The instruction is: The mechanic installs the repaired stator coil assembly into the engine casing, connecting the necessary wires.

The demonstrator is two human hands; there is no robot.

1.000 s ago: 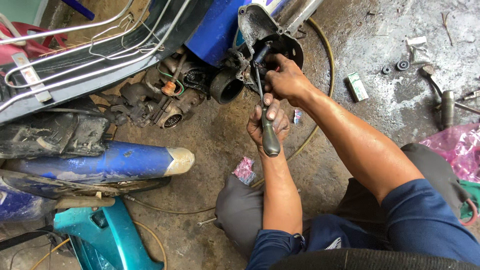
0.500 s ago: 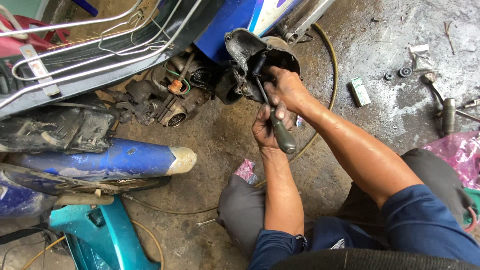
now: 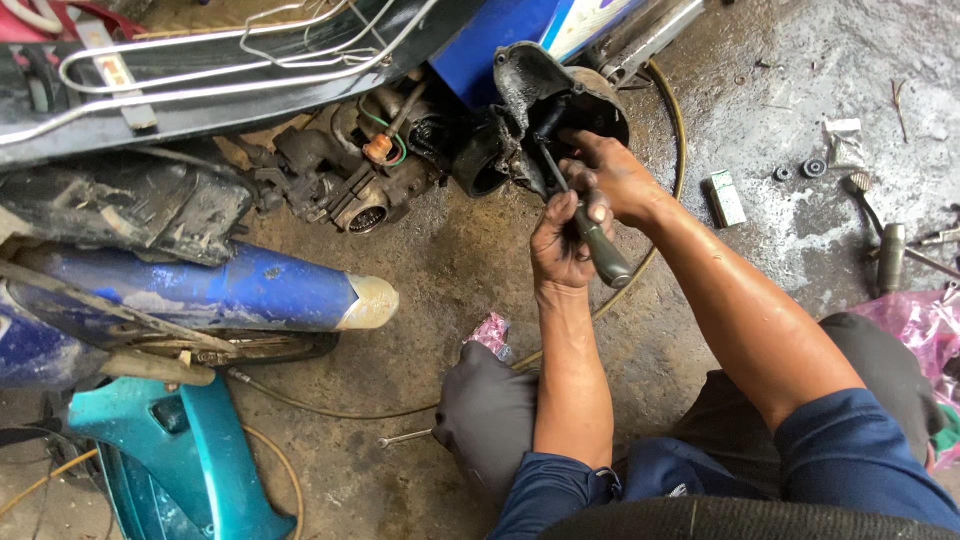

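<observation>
1. We start at the screwdriver (image 3: 590, 235): its dark handle slants down to the right, and its thin shaft runs up and left into the black engine housing (image 3: 545, 100) near the top middle of the view.
2. Our left hand (image 3: 560, 245) is wrapped tight around the handle, fingers curled shut on it, the knuckles facing us, the wrist straight above a forearm that rises almost vertically from the blue sleeve.
3. Our right hand (image 3: 615, 175) sits just above, palm down, fingers pressed against the housing's edge beside the shaft; we cannot tell whether it pinches anything, as the fingertips are hidden in the dark opening.
4. The right forearm stretches diagonally from the lower right, elbow bent over our knee.
5. Left of the housing, the greasy engine block (image 3: 360, 170) hangs under the blue motorcycle body (image 3: 500, 40).
6. A yellowish hose (image 3: 675, 130) curves along the wet concrete behind our hands.
7. Further out: a blue exhaust pipe (image 3: 240, 290) at left, a teal fairing panel (image 3: 190, 460) at the lower left, a small box (image 3: 727, 197), and a hammer (image 3: 890, 255) near a pink plastic bag (image 3: 920, 325) at right.
</observation>
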